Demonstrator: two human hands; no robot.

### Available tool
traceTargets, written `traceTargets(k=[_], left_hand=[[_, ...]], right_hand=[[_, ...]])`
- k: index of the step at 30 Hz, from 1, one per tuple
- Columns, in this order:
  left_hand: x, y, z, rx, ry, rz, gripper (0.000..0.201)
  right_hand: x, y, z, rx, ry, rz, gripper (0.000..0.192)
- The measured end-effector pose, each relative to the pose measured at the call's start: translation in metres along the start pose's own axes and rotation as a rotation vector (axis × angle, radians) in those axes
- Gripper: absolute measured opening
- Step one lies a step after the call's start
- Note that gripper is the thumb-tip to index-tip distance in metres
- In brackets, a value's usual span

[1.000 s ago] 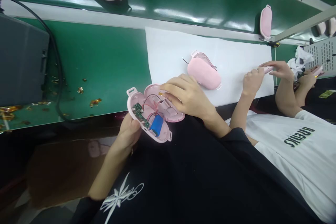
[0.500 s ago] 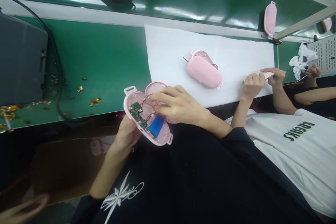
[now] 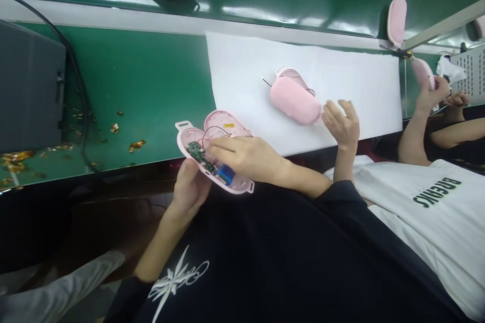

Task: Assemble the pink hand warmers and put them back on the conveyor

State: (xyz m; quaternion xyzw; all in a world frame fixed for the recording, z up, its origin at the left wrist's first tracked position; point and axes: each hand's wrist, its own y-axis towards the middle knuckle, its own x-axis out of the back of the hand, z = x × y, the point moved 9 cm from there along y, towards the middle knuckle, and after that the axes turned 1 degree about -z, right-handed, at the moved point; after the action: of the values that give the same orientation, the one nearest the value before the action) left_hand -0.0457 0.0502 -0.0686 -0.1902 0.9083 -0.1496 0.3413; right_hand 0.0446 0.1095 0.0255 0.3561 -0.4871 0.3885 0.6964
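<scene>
My left hand (image 3: 191, 186) is closed around the lower edge of a pink oval shell half (image 3: 185, 137), which tilts open toward me. Inside it sit a green circuit board (image 3: 200, 156) and a blue battery (image 3: 226, 174), partly covered by my right hand. Behind it leans the other pink half (image 3: 217, 117), with a strip of yellow tape (image 3: 229, 125) inside. Thin wires (image 3: 217, 127) run between the halves. My right hand (image 3: 252, 156) reaches over the shell, its fingers together and their tips at the wires beside the board; what they pinch is hidden.
Another opened pink case (image 3: 295, 100) lies on the white sheet (image 3: 242, 70). A co-worker's hand (image 3: 341, 123) is beside it; their other hand holds a pink case (image 3: 423, 73). Left are a grey box (image 3: 30, 86), a black cable (image 3: 78, 81) and gold tape scraps (image 3: 137, 146).
My right hand has moved down and left, over the board and battery. The shell has tilted slightly. The co-worker's hands have parted, one toward the case on the sheet, one rightward with a case.
</scene>
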Motion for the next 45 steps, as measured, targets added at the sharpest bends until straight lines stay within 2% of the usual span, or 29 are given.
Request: traceTargets(k=[3,7,13,16,22,31,38,45], left_hand=[[-0.001,-0.001,0.002,0.007,-0.003,0.004,0.062],[-0.003,-0.004,0.005,0.033,0.008,0.028,0.072],[-0.002,-0.004,0.004,0.016,0.001,0.024,0.072],[-0.004,-0.002,0.005,0.033,-0.009,0.044,0.073],[-0.002,0.003,0.007,0.04,-0.07,0.056,0.062],[0.002,0.001,0.011,0.114,-0.132,0.046,0.059],[0.002,0.001,0.021,0.199,-0.086,0.089,0.063],[0.011,-0.001,0.029,0.25,-0.039,0.104,0.06]], right_hand=[[-0.008,0.004,-0.002,0.003,0.043,-0.011,0.033],[-0.005,0.008,-0.007,0.016,0.134,-0.153,0.029],[0.012,0.008,-0.01,0.037,0.166,-0.346,0.05],[0.008,0.01,-0.011,0.036,0.159,-0.276,0.05],[-0.004,0.011,-0.012,0.077,0.22,-0.162,0.034],[-0.011,0.012,-0.014,0.074,0.257,-0.115,0.033],[-0.015,0.013,-0.013,0.105,0.246,-0.065,0.032],[-0.021,0.013,-0.016,0.169,0.213,0.06,0.035]])
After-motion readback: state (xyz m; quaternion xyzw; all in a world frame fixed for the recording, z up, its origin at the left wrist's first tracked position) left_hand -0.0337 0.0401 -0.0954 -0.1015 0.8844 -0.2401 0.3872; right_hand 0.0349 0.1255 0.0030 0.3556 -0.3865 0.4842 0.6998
